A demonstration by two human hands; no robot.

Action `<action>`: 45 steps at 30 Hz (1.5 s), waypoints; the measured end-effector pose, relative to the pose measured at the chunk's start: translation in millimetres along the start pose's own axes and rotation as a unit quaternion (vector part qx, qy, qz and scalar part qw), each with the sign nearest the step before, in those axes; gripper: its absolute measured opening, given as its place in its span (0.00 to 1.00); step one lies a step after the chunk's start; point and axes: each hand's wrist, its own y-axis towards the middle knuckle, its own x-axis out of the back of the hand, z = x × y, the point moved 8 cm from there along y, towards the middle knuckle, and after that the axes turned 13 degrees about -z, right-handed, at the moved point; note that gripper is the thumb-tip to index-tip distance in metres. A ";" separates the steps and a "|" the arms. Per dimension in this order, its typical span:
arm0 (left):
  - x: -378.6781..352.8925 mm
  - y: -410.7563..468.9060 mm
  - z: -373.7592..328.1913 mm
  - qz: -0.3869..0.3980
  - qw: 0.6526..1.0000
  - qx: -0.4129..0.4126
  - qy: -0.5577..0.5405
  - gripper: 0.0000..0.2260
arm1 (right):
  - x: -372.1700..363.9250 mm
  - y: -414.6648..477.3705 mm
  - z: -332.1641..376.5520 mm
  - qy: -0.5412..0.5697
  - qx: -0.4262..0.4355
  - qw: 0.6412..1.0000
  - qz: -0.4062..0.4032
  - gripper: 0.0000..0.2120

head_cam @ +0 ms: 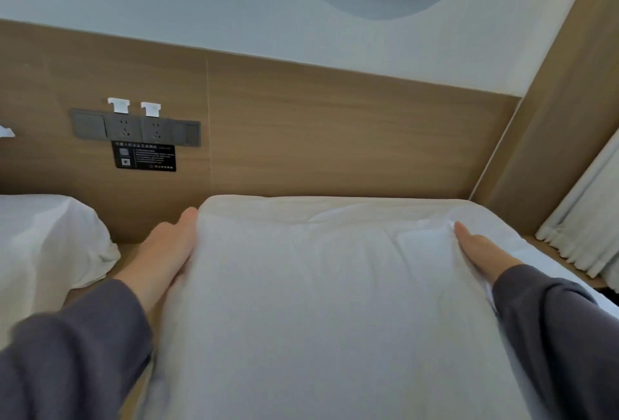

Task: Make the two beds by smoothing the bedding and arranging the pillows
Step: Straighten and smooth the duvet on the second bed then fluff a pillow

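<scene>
A large white pillow (318, 285) fills the middle of the view, its far edge lying just in front of the wooden headboard (335, 138). The left hand (164, 252) lies flat against the pillow's left side, fingers (187, 218) straight and held together, pointing toward the headboard, not clamped on anything. The right hand (482, 248) presses against the pillow's right side near its far corner, fingers (464, 230) likewise straight and together, with the fabric creased just beside the fingertips. Both arms wear dark grey sleeves (67, 352). To the left of the pillow, across a gap, sits the second bed's white bedding (47, 238), rumpled at its near corner. On the headboard above that gap is a grey socket panel (135, 128) with a black notice (144, 155) just below it. To the right of the pillow hangs a pale curtain (582, 211).
</scene>
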 end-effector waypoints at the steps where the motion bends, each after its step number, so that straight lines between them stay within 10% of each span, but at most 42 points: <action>1: 1.3 -9.0 5.1 0.028 1.000 0.006 -0.006 0.29 | 4.0 -4.3 -10.8 0.050 -0.027 0.998 0.011 0.35; 10: 19.8 -57.3 11.2 -0.072 0.986 -0.102 0.107 0.24 | 39.2 -44.9 -29.4 -0.024 0.028 0.999 -0.020 0.30; 17: 36.1 -131.0 46.1 0.060 0.997 -0.020 0.052 0.31 | 57.4 -83.8 -120.3 0.034 -0.044 0.985 0.161 0.46; 25: 71.1 -155.1 49.2 -0.067 0.992 -0.106 -0.003 0.22 | 117.6 -120.9 -106.8 -0.039 0.068 0.996 -0.033 0.21; 32: 91.0 -265.6 132.6 0.011 0.997 -0.060 -0.054 0.24 | 129.1 -194.1 -234.6 0.135 -0.079 0.986 0.056 0.31; 37: 100.6 -291.7 131.2 -0.075 0.991 -0.105 -0.035 0.23 | 138.3 -212.6 -243.9 0.070 0.013 0.995 -0.076 0.29; 45: 116.9 -315.2 168.7 -0.096 0.989 -0.059 -0.098 0.21 | 140.8 -230.4 -280.6 0.137 -0.018 0.989 -0.045 0.31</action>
